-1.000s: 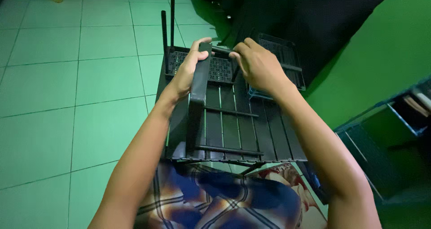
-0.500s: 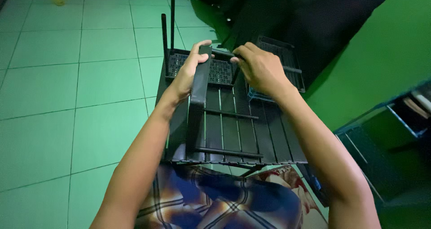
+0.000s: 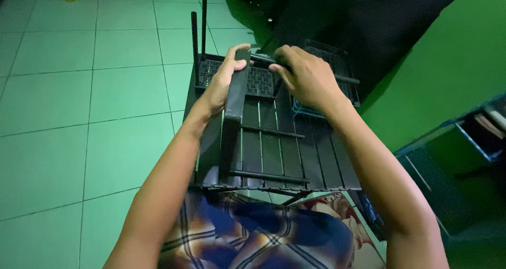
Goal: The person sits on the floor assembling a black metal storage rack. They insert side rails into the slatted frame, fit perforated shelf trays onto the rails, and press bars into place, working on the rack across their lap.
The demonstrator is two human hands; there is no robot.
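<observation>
Head view, catalogued from my remote seat. Item one: a black slatted folding table (image 3: 279,153), centre of the frame, lying across my lap with its slats running away from me and thin cross rods over them. Item two: a loose black slat (image 3: 234,116), standing up off the slatted surface left of centre, long edge running up the frame. My left hand (image 3: 221,82) is clamped around its upper end, fingers curled over the top. Item three: a thin black rod (image 3: 263,58) near the upper centre; my right hand (image 3: 305,76) is closed on it, thumb and fingers pinching, just right of the left hand, the two nearly touching. Item four: a black mesh panel (image 3: 261,82) beneath both hands at the far end of the slats. Item five: two upright black posts (image 3: 195,34) rising from the far left corner, upper centre-left. Item six: plaid shorts (image 3: 253,237), bottom centre. Item seven: green tiled floor (image 3: 79,105) filling the left half. Item eight: a dark fabric mass (image 3: 363,21), upper right. Item nine: a blue crate (image 3: 458,158), right edge, contents too dim to tell.
</observation>
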